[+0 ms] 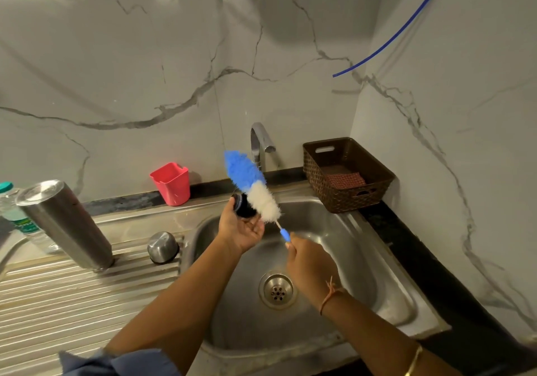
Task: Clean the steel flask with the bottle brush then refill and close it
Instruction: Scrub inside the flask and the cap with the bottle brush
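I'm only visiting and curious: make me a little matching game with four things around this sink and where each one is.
Things:
1. tall steel flask
2. blue-and-white bottle brush
3. black round flask stopper
4. brown woven basket

Places:
A. on the dark counter, right of the steel sink
B. gripped by its handle in the right hand
C. standing on the ribbed drainboard
D. held in the left hand

Pairs: 1-C, 2-B, 3-D, 4-A

The steel flask (65, 224) stands at middle left on the ribbed draining board, with its domed steel cap (162, 247) just to its right. At centre, the bottle brush (251, 188), blue bristles above white, slants up-left from the right hand (308, 262). It touches the black stopper (242, 207) held in the left hand (244, 230).
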Motion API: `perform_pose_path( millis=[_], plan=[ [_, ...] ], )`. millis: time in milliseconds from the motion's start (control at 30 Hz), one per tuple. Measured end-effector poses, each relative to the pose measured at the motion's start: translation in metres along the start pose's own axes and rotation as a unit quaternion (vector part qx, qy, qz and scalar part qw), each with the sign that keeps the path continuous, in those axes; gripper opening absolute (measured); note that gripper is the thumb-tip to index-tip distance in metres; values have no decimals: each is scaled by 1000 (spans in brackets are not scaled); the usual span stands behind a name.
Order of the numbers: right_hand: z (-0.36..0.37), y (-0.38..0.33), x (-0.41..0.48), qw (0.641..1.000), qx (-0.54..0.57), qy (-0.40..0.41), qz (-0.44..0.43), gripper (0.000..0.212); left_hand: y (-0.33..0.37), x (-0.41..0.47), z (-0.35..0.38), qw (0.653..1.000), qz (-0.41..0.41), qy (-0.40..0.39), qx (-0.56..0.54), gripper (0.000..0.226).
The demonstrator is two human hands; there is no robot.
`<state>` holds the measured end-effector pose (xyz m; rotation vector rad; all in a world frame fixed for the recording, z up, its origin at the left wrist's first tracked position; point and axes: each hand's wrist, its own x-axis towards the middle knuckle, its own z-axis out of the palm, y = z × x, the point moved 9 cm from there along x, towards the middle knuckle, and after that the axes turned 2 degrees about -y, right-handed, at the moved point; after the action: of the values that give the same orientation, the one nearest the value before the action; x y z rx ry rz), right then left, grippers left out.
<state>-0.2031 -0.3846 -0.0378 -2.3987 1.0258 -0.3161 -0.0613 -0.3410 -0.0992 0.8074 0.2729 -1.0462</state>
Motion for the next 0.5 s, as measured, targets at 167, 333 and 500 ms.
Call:
perform_pose_path(
  millis=[167, 333, 500],
  plan=[
    [13, -8, -39, 998, -36, -21, -54, 37, 25, 8, -14, 998, 25, 0, -65, 40],
    [-9, 8, 2, 1000, -6, 3, -21, 30, 32, 12, -40, 995, 91, 28, 12, 48],
    [-24, 2, 7, 997, 47, 23, -57, 34, 56, 10, -39, 978, 177, 20, 109, 49]
  ],
)
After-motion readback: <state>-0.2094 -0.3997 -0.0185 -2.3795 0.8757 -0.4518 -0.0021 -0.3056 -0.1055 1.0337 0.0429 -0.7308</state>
